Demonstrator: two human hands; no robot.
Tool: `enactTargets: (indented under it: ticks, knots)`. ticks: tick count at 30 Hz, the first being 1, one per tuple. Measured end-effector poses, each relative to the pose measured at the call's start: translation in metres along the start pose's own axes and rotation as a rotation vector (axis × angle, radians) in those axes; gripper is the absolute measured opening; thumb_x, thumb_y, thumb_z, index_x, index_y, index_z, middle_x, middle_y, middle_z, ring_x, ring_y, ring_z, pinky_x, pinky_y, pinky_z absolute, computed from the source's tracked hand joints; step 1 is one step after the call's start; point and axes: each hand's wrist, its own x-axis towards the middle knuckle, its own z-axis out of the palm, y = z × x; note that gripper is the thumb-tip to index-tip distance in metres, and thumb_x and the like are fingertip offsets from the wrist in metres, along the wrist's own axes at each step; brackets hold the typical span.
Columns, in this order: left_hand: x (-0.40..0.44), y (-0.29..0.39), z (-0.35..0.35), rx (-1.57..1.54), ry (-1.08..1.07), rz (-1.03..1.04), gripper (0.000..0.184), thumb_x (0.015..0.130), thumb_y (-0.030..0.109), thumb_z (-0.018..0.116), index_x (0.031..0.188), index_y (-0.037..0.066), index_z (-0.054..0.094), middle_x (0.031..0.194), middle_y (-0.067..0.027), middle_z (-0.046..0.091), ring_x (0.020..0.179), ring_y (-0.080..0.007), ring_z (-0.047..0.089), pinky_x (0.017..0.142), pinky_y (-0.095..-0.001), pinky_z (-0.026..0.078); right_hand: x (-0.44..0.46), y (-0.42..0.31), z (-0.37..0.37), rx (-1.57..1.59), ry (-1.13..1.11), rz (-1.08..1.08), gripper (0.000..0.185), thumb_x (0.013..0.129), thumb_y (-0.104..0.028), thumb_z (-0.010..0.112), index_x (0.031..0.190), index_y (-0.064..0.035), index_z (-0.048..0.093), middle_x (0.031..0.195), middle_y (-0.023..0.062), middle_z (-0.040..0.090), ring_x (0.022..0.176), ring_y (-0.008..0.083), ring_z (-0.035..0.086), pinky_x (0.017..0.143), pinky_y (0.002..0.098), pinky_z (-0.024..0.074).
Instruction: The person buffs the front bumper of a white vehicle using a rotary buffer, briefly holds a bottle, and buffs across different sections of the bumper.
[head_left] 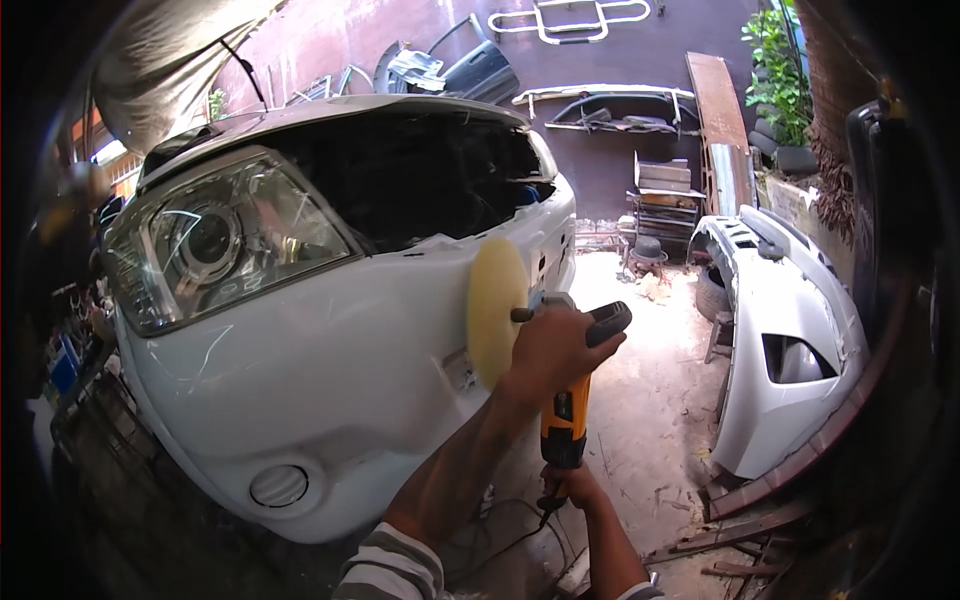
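Note:
My left hand (550, 348) wraps round the front of an orange and black polisher (566, 420), close to its black handle (609, 322). Lower down, my right hand (577, 486) grips the rear end of the tool, where the cord comes out. A round yellow foam pad (497, 310) faces the side of the white car front (330, 350); whether it touches the surface I cannot tell. On the car, a large clear headlight (215, 240) sits at the left, with a dark opening (410, 180) beside it and a round fog lamp (279, 486) below.
At the right a loose white bumper (775, 350) stands on the concrete floor (640, 400). Metal scraps (740, 535) lie at its foot. Along the back wall are a car door (480, 72), a rusty plank (720, 110) and a small rack (665, 200). A cord runs below my hands.

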Motion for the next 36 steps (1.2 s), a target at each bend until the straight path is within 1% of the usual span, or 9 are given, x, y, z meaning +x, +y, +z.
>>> enactTargets:
  ticks: [5,12,22,24,28,30,31,34,36]
  knots:
    - [-0.038,0.019,-0.028,-0.022,0.117,-0.036,0.049,0.086,0.053,0.066,0.077,0.005,0.071,0.06,-0.0105,0.064,0.055,-0.0275,0.067,0.054,-0.0387,0.053,-0.021,-0.018,0.005,-0.088,0.043,-0.036,0.026,0.068,-0.009,0.078,0.09,-0.0041,0.064,0.075,0.0059,0.066,0.063,0.0196,0.065,0.06,0.0356,0.0534]
    - [-0.088,0.047,-0.053,-0.014,0.363,-0.048,0.046,0.083,0.049,0.072,0.067,0.006,0.064,0.055,-0.0102,0.06,0.05,-0.0281,0.064,0.05,-0.037,0.05,-0.045,-0.045,0.0,-0.231,-0.051,-0.18,0.035,0.066,-0.009,0.081,0.097,-0.0044,0.067,0.08,0.0024,0.066,0.068,0.0151,0.063,0.061,0.0324,0.0517]
    - [-0.105,0.053,-0.069,-0.008,0.417,-0.076,0.044,0.081,0.046,0.075,0.066,0.007,0.063,0.057,-0.0098,0.061,0.051,-0.0273,0.064,0.05,-0.0359,0.049,-0.042,-0.041,0.021,-0.263,-0.137,-0.251,0.035,0.066,-0.01,0.08,0.098,-0.0056,0.067,0.082,0.001,0.066,0.069,0.0123,0.062,0.061,0.0312,0.0514]
    - [-0.095,0.045,-0.06,0.027,0.353,-0.016,0.043,0.079,0.046,0.076,0.067,0.007,0.064,0.058,-0.0102,0.062,0.054,-0.0289,0.065,0.051,-0.0369,0.05,-0.038,-0.037,0.02,-0.252,-0.051,-0.251,0.028,0.067,-0.01,0.078,0.093,-0.0048,0.068,0.077,0.0018,0.066,0.065,0.014,0.063,0.058,0.0316,0.0498]
    - [-0.057,0.019,-0.035,-0.064,0.178,-0.095,0.03,0.077,0.035,0.075,0.073,0.006,0.068,0.061,-0.0136,0.063,0.061,-0.0334,0.067,0.059,-0.0429,0.053,-0.021,-0.023,0.009,-0.16,0.002,-0.2,0.018,0.069,-0.009,0.076,0.084,-0.0035,0.067,0.069,0.0036,0.064,0.058,0.0161,0.062,0.053,0.0322,0.047]
    - [-0.041,0.0,-0.02,-0.144,0.209,-0.098,0.028,0.075,0.034,0.074,0.075,0.006,0.069,0.061,-0.0144,0.063,0.063,-0.0342,0.067,0.061,-0.0432,0.054,-0.013,-0.022,0.006,-0.238,0.184,-0.101,0.018,0.069,-0.006,0.075,0.082,-0.0039,0.063,0.066,0.0043,0.061,0.055,0.0183,0.06,0.053,0.0338,0.0483]
    - [-0.037,-0.004,-0.02,-0.219,0.231,-0.087,0.026,0.074,0.032,0.074,0.077,0.006,0.07,0.062,-0.0152,0.064,0.064,-0.0349,0.067,0.062,-0.0435,0.054,-0.014,-0.025,0.012,-0.228,0.234,-0.176,0.014,0.071,-0.008,0.075,0.074,-0.0035,0.062,0.056,0.0042,0.056,0.046,0.0193,0.056,0.047,0.0331,0.0453]
    - [-0.033,-0.008,-0.021,-0.212,0.198,-0.146,0.022,0.073,0.027,0.073,0.077,0.006,0.071,0.072,-0.015,0.068,0.071,-0.0319,0.07,0.068,-0.0403,0.055,-0.008,-0.02,0.024,-0.186,0.37,-0.219,0.015,0.073,-0.01,0.075,0.075,-0.0025,0.063,0.057,0.0037,0.057,0.047,0.0183,0.057,0.047,0.0317,0.0451]
    - [-0.041,-0.017,-0.027,-0.283,0.23,-0.116,0.022,0.071,0.026,0.074,0.076,0.005,0.07,0.07,-0.0144,0.067,0.069,-0.0319,0.069,0.065,-0.0408,0.053,0.002,-0.012,0.035,-0.202,0.454,-0.288,0.016,0.074,-0.012,0.076,0.075,-0.0023,0.063,0.057,0.0038,0.058,0.048,0.0174,0.058,0.047,0.0309,0.0451]
